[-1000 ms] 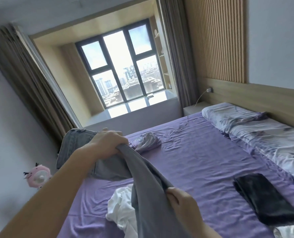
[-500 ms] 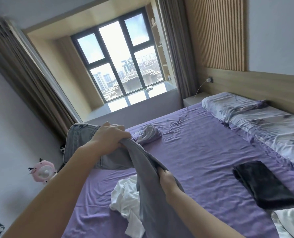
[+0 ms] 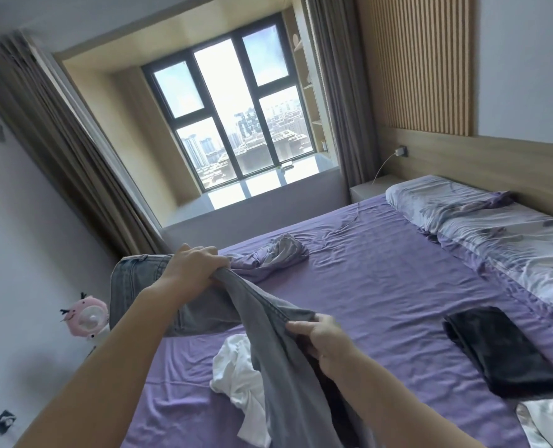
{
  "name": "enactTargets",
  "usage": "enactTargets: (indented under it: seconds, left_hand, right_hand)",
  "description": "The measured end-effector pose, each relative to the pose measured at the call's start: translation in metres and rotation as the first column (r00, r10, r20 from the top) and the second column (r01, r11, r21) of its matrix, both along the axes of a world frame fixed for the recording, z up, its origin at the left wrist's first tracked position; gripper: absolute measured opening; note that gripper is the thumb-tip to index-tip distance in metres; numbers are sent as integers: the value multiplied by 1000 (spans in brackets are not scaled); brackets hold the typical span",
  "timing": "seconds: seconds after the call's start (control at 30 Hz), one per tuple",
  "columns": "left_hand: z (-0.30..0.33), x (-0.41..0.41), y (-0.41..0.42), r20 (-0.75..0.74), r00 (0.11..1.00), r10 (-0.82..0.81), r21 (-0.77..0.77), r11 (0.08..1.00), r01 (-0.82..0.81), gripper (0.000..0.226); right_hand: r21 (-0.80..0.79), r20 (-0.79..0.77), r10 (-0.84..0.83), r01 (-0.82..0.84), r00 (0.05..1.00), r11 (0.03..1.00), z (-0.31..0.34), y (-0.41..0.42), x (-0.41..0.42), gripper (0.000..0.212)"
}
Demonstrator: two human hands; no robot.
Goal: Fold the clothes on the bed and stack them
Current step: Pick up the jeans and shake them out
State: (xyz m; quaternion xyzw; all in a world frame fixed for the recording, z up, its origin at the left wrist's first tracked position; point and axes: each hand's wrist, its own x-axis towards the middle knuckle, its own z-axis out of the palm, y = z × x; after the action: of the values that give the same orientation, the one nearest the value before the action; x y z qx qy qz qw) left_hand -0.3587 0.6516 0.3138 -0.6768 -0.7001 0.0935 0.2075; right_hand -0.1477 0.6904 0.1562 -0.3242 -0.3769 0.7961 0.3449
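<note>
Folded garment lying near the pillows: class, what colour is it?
Black, clearest in the head view.

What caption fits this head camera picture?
Left hand and right hand grip grey denim jeans above the purple bed sheet.

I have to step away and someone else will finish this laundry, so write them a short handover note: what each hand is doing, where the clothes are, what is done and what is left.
Left hand grips the grey jeans near the waist end, lifted above the bed.
Right hand pinches the jeans further down the leg; the rest hangs toward the near edge.
Done: a black garment lies folded flat on the right of the bed.
Left: fold the jeans; fold the crumpled white garment under them and the bunched purple-grey one further off; a white item shows at the lower right corner, state unclear. Then stack everything.
</note>
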Motion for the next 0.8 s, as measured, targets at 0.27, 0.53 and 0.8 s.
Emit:
enactTargets:
  seconds: [0.27,0.53,0.8]
  left_hand:
    - [-6,-17,-22,59,998,30,21,999,-31,21]
    - [12,-3,-24,-66,998,-15,44,999,17,17]
    - [29,27,-16,-208,974,-91,-57,995,81,23]
  right_hand:
    - [503,189,-392,253,900,826,33,11,9,39]
    - [751,463,-216,-250,860,611,66,33,19,52]
    - [862,492,-559,-464,668,205,68,66,50,25]
